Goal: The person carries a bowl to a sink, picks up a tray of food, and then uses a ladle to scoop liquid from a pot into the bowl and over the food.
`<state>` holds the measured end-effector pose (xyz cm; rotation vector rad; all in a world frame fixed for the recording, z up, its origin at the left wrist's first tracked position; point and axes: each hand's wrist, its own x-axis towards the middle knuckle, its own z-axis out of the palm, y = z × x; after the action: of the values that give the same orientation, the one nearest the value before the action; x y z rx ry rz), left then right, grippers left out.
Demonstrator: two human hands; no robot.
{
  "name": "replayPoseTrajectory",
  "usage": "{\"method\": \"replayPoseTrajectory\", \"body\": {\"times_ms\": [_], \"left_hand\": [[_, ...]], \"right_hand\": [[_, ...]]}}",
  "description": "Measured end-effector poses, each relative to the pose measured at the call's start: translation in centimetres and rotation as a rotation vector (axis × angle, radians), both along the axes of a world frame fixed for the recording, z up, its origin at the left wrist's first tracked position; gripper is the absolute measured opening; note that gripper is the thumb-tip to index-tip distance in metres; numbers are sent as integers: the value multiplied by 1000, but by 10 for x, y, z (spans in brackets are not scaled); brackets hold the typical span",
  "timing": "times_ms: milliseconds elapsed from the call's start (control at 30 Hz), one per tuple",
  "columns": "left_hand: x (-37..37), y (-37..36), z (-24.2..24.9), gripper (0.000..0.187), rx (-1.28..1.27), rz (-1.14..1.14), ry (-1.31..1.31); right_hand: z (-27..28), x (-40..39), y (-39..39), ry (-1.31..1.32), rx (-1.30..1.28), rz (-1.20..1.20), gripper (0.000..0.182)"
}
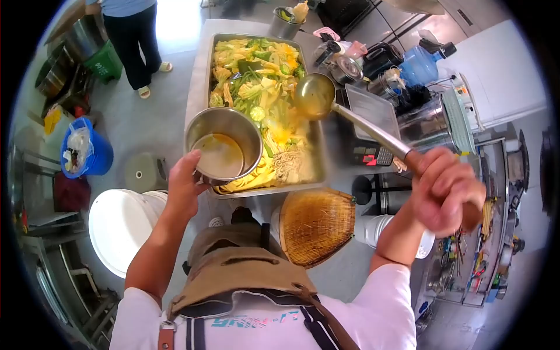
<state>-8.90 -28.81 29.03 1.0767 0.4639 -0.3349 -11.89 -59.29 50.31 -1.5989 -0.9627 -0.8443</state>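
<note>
A large metal tray [319, 154] on the table holds mixed vegetables [262, 87], with pale noodle-like strips at its near right corner. My left hand [185, 184] grips the rim of a steel pot [251, 131], which is tilted over the tray's left side with a little yellowish liquid inside. My right hand [446, 192] is wrapped round the handle of a long ladle [315, 96]. The ladle's bowl, coated with yellow liquid, hangs over the tray's right edge.
Right of the tray are a black scale [373, 154], a clear plastic lid [370, 111], jars and a blue water bottle [419, 65]. Below are a woven basket [318, 227] and white buckets [119, 230]. A person [131, 35] stands at the back left near a blue bin [96, 154].
</note>
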Motion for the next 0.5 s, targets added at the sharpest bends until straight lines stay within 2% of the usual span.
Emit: {"method": "replayPoseTrajectory", "body": {"times_ms": [167,300,367,500], "left_hand": [[11,-14,-23,46,85,-58,16],[20,-38,-21,51,143,-110,-20],[25,-59,-32,51,147,-111,-30],[7,-99,-14,46,182,-222,-89]], "right_hand": [[-24,-11,-51,-57,830,-460,6],[-23,-59,-71,-81,1023,-581,11],[-13,-90,-76,-63,1062,-551,16],[10,-168,-90,-132,1084,-555,19]]}}
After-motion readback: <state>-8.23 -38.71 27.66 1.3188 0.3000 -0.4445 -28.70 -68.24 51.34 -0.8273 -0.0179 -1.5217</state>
